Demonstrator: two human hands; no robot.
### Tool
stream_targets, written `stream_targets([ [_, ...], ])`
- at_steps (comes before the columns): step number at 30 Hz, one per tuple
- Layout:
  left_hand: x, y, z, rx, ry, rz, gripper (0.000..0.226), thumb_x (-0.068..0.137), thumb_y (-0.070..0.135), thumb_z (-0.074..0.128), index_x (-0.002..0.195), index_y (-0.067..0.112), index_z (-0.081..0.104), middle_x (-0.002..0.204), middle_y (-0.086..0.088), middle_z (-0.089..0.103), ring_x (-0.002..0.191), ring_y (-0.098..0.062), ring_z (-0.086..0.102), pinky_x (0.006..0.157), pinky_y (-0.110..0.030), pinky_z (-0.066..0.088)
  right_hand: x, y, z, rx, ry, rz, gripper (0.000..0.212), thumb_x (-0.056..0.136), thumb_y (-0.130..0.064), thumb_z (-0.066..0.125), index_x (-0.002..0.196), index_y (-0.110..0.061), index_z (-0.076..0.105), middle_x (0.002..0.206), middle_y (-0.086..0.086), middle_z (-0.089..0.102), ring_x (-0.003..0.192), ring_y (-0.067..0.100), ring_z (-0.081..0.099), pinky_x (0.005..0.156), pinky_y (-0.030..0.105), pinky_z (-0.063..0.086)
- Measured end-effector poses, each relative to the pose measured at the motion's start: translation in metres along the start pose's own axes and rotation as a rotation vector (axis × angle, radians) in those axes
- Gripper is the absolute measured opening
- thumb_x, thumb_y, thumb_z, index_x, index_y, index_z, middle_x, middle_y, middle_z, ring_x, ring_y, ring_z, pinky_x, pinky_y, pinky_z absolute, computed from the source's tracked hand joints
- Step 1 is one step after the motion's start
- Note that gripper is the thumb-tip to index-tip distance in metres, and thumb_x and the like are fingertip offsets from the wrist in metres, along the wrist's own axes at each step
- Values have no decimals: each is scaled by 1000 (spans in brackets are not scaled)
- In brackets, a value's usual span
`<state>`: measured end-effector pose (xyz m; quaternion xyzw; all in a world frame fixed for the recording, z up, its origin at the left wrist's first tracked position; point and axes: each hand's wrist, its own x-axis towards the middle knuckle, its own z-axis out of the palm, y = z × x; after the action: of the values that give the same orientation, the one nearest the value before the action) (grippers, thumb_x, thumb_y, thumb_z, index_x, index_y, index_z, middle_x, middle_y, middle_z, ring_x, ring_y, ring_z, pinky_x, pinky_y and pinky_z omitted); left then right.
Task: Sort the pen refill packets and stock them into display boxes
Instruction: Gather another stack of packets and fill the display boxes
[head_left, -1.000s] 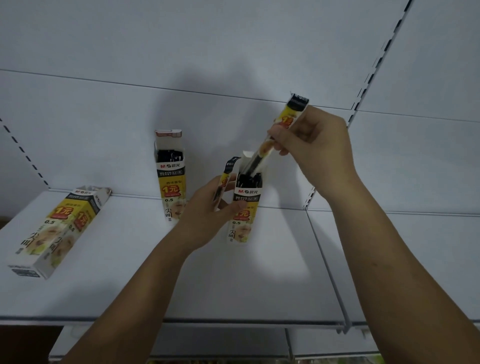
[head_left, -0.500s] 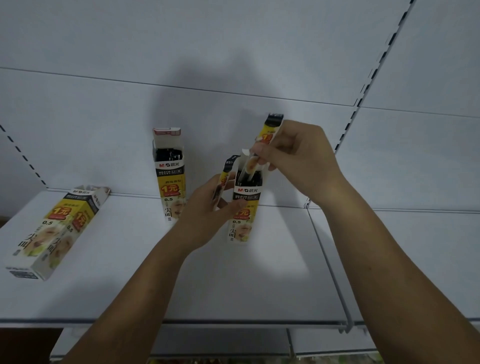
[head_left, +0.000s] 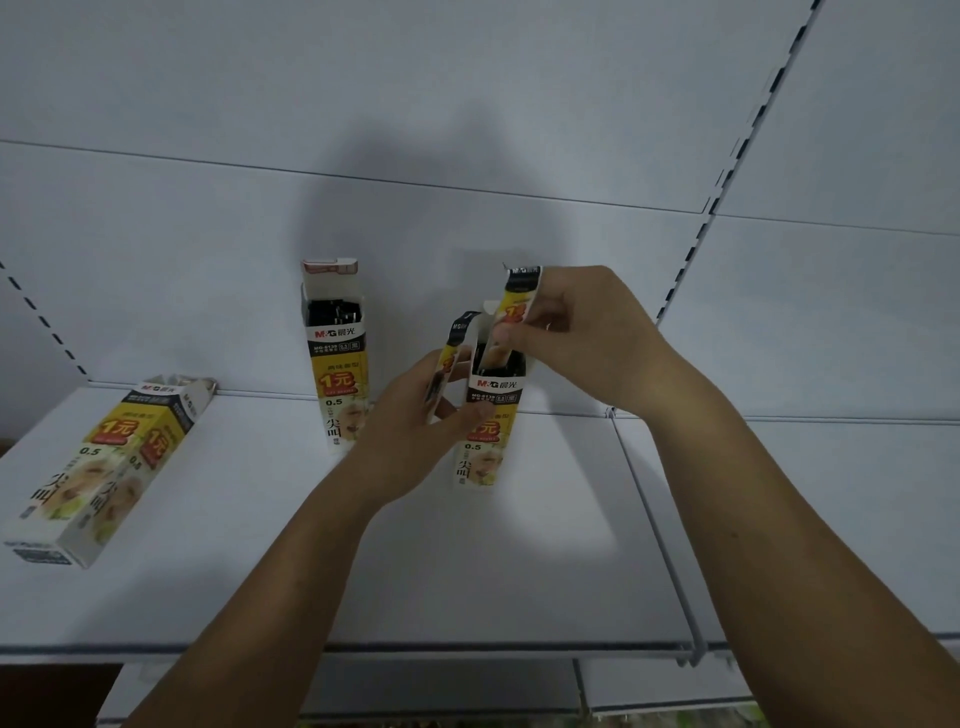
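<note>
Pinching a refill packet (head_left: 519, 304) near its upper end with the right hand (head_left: 587, 332), with its lower end down in the open mouth of the display box (head_left: 491, 410) standing on the shelf (head_left: 260, 571). Gripping a second packet (head_left: 451, 358) in the left hand (head_left: 410, 426), thumb seemingly braced against that box. Probably very light, thin, bendy and slick: best taken high and fed in straight. Cannot make out the fill level inside, nor the depth of the packet's tip, both behind fingers and card.

Lower end of the packet (head_left: 515, 312) is hidden inside the box (head_left: 493, 387)
</note>
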<state>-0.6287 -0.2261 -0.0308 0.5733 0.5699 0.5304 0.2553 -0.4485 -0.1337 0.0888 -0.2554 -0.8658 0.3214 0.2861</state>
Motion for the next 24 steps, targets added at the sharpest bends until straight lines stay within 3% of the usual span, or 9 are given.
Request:
stream_targets([
  [3, -1, 1, 0, 21, 0, 7, 42, 97, 29, 75, 136, 31, 61, 124, 16, 72, 80, -15, 75, 75, -26, 62, 1, 2, -2, -17, -5, 1, 14, 92, -15, 78, 90, -29, 76, 81, -18, 76, 70, -5, 65, 66, 9, 46],
  [7, -1, 1, 0, 8, 3, 10, 40, 97, 27, 75, 135, 32, 61, 124, 16, 72, 80, -17, 75, 75, -29, 63, -2, -1, 4, -141, -144, -14, 13, 94, -16, 76, 89, -28, 76, 69, -23, 68, 56, -8, 57, 59, 6, 41],
  [10, -2, 0, -1, 18, -3, 14, 42, 97, 29, 74, 137, 32, 60, 126, 15, 72, 82, -17, 75, 78, -36, 64, -2, 1, 2, -66, 1, -31, 16, 93, -23, 78, 90, -37, 72, 77, -25, 70, 53, 2, 47, 55, 10, 38],
  [12, -3, -1, -2, 21, -2, 15, 43, 98, 29, 74, 138, 33, 60, 127, 15, 72, 82, -17, 75, 78, -36, 65, -1, -1, -1, -32, 59, -51, 12, 93, -21, 77, 94, -33, 74, 85, -19, 72, 55, 4, 44, 54, 12, 37],
  [14, -3, -1, -2, 29, 2, 10, 44, 97, 30, 75, 138, 34, 60, 126, 16, 72, 82, -16, 75, 79, -36, 64, 0, -2, -3, -91, 15, -59, 5, 95, -18, 74, 93, -23, 75, 74, -26, 66, 52, 5, 44, 54, 12, 35],
  [17, -3, 0, 0, 21, 1, 11, 42, 96, 28, 75, 135, 33, 62, 122, 16, 73, 82, -16, 75, 77, -30, 63, 1, -2, -2, -243, -85, -74, 5, 95, -19, 72, 93, -21, 76, 76, -22, 67, 62, -2, 54, 60, 12, 38],
  [19, -3, 1, 1, 10, -3, 16, 40, 97, 26, 75, 135, 30, 62, 121, 16, 73, 82, -16, 74, 75, -25, 61, 0, 1, 2, -321, -157, -59, 14, 95, -20, 68, 100, -28, 78, 95, -12, 75, 84, -1, 66, 74, 26, 52],
  [21, -4, 1, 0, 1, -2, 17, 40, 97, 26, 74, 135, 28, 62, 122, 14, 73, 80, -16, 73, 73, -22, 58, -2, 0, 4, -359, -204, -58, 24, 97, -18, 63, 109, -32, 78, 93, -12, 74, 85, 6, 68, 80, 33, 55],
  [24, -3, 2, 0, -8, 0, 10, 39, 97, 26, 74, 134, 28, 62, 123, 13, 73, 79, -16, 74, 72, -19, 57, -3, -7, -1, -342, -199, -57, 27, 100, -16, 60, 114, -32, 78, 90, -20, 65, 82, -10, 57, 75, 8, 39],
])
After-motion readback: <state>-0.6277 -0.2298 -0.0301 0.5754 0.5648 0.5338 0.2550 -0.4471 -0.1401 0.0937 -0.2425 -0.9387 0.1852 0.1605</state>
